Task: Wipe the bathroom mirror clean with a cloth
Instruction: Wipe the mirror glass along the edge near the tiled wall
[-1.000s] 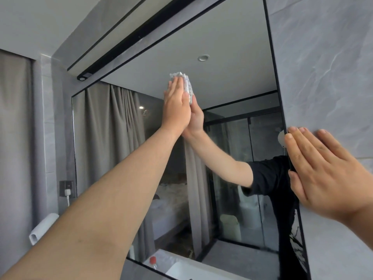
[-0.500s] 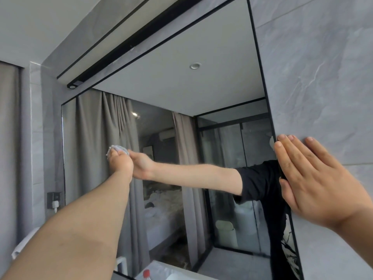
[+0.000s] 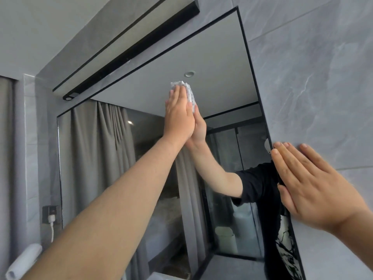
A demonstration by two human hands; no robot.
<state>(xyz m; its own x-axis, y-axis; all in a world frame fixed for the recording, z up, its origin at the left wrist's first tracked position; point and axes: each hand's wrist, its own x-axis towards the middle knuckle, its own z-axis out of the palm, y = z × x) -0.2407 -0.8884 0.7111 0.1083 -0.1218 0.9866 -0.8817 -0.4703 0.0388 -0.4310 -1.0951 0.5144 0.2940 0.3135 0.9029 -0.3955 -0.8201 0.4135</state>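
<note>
A large black-framed mirror (image 3: 212, 63) fills the wall ahead. My left hand (image 3: 178, 116) is stretched up and presses a white textured cloth (image 3: 189, 91) flat against the upper middle of the glass; the cloth sticks out above and to the right of my fingers. The mirror shows my arm's reflection meeting the hand. My right hand (image 3: 310, 184) lies flat with fingers apart on the grey tile wall (image 3: 314, 81), its fingertips at the mirror's right frame edge, holding nothing.
A black light bar (image 3: 129, 57) runs under the ledge above the mirror. At lower left are a wall socket with a white plug (image 3: 51, 216) and a white rounded object (image 3: 22, 261). The glass reflects grey curtains and a glass partition.
My left hand has swept the cloth from the mirror's left middle back up and to the right, to the upper middle. My right hand stays on the tile wall.
</note>
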